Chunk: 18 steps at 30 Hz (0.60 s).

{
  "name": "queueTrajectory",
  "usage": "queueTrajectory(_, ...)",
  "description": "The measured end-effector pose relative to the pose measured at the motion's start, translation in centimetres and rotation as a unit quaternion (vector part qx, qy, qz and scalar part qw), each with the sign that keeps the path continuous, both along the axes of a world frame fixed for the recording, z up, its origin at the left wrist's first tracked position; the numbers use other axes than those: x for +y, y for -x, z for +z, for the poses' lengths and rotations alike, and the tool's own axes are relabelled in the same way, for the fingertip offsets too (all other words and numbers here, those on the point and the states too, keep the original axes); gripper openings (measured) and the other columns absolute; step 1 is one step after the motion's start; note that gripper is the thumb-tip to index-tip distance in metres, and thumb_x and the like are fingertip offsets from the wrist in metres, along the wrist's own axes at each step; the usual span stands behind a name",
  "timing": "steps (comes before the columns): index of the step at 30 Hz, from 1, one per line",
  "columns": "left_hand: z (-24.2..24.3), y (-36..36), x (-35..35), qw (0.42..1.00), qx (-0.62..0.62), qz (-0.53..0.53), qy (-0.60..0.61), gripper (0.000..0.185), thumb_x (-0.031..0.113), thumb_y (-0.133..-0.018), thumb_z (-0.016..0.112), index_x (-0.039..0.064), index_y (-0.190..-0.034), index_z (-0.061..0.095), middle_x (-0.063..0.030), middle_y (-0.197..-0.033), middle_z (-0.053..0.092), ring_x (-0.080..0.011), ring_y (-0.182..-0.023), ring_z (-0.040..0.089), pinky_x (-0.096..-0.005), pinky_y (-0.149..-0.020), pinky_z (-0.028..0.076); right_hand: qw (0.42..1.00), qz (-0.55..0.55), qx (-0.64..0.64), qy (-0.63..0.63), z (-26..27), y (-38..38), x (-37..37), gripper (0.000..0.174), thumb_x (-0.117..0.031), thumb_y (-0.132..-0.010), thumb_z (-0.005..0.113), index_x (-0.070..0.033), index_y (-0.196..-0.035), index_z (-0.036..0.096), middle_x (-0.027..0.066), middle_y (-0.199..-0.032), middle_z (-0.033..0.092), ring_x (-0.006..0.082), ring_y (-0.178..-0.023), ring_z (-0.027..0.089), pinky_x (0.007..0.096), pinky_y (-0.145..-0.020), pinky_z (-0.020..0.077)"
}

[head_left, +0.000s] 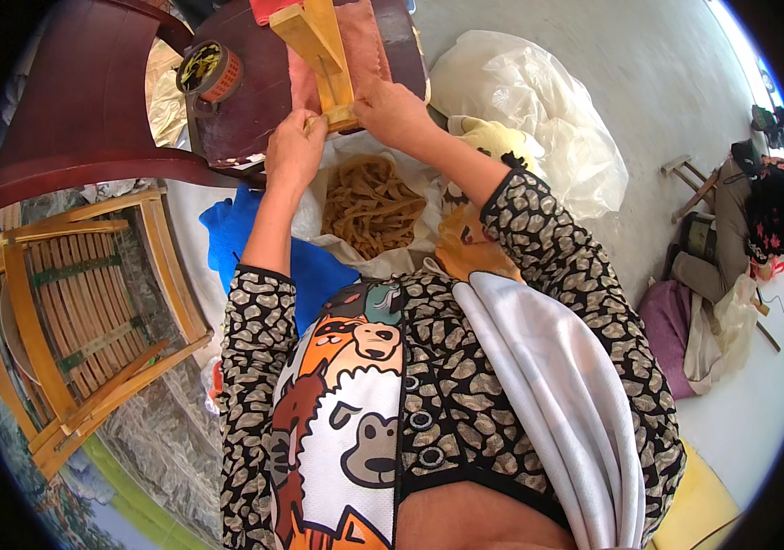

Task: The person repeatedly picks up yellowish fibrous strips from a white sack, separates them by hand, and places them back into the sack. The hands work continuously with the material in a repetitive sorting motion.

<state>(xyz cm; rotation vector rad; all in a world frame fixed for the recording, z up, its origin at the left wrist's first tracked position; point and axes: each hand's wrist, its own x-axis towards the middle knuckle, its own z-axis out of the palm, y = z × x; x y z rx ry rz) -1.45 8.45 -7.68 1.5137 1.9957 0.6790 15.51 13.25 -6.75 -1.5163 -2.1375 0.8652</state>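
Note:
My left hand pinches one end of a small yellowish strip at the near end of a wooden stand. My right hand is at the strip's other end, fingers closed by the stand's right side. The wooden stand has an upright board and a thin metal rod. It rests on a pink cloth over a dark red wooden chair seat. Below my hands, a white sack holds a heap of tangled brown strips. The exact grip of my fingertips is partly hidden.
A mug with leaves in it stands left on the seat. A folding wooden chair leans at left. A large translucent plastic bag lies on the floor at right. Another person sits far right, near a purple sack.

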Motion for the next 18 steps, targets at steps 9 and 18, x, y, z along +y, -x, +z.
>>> queueTrajectory(9, 0.9, -0.5, -1.0, 0.980, -0.115, 0.038, -0.157, 0.015, 0.020, -0.091, 0.056, 0.009, -0.101, 0.059, -0.0137, -0.084, 0.064, -0.0284, -0.078, 0.061, -0.0381, -0.071, 0.047, 0.990, -0.009, 0.110, -0.091, 1.4, 0.5, -0.3, 0.026, -0.024, -0.086, 0.057, 0.000, -0.085, 0.065, 0.0217, -0.074, 0.063, 0.0399, -0.073, 0.062, 0.0463, -0.067, 0.0490)
queueTrajectory(18, -0.3, -0.2, 2.4, 0.990, -0.091, 0.038, -0.101, 0.018, 0.025, -0.087, 0.058, 0.014, -0.101, 0.061, -0.0136, -0.086, 0.066, -0.0307, -0.083, 0.064, -0.0405, -0.073, 0.048, 0.994, -0.033, 0.060, -0.084, 0.2, 1.1, 1.1, 0.024, -0.023, -0.086, 0.052, -0.003, -0.083, 0.066, 0.0216, -0.078, 0.065, 0.0394, -0.076, 0.064, 0.0493, -0.069, 0.0506)
